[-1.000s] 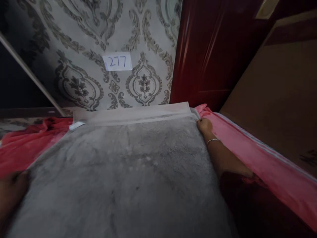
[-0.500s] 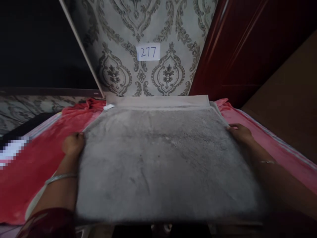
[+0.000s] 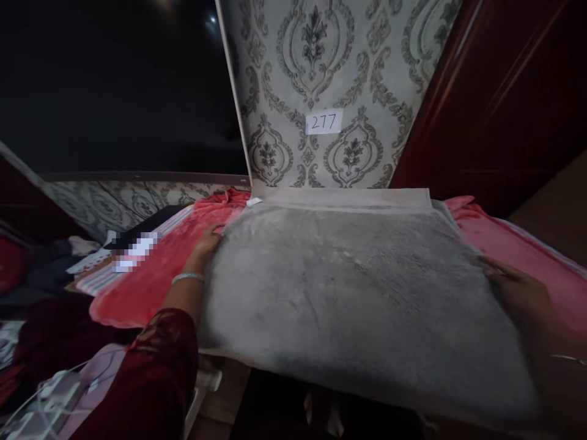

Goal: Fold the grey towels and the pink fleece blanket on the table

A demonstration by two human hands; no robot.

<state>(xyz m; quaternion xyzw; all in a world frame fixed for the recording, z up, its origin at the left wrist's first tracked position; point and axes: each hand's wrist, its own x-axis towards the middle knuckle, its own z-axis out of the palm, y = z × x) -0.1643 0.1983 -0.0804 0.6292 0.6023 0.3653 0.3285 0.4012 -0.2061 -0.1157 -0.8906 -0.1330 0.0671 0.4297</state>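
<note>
A grey plush cloth [image 3: 348, 293] with a pale straight band [image 3: 339, 198] along its far side lies spread in front of me, its near edge curving over the dark gap below. My left hand [image 3: 208, 241] rests at the cloth's upper left edge, fingers reaching forward and slightly apart. At the right edge is my right hand [image 3: 523, 287], fingers stretched out toward the cloth and touching its border; its thumb is hard to see. Under the grey cloth, a red-pink blanket [image 3: 151, 275] shows on both sides. A small white tag [image 3: 254, 201] sits at the far left corner.
A large dark screen [image 3: 128, 91] stands at the back left. A paper marked 277 [image 3: 323, 121] is on the patterned wall. Dark red glossy panel [image 3: 504, 91] rises at the right. White power strips with cables [image 3: 55, 397] lie at lower left.
The view has turned left, shifting everything rightward. My left hand has moved forward along the cloth's left edge and its fingers look looser. My right hand has slid nearer along the right edge.
</note>
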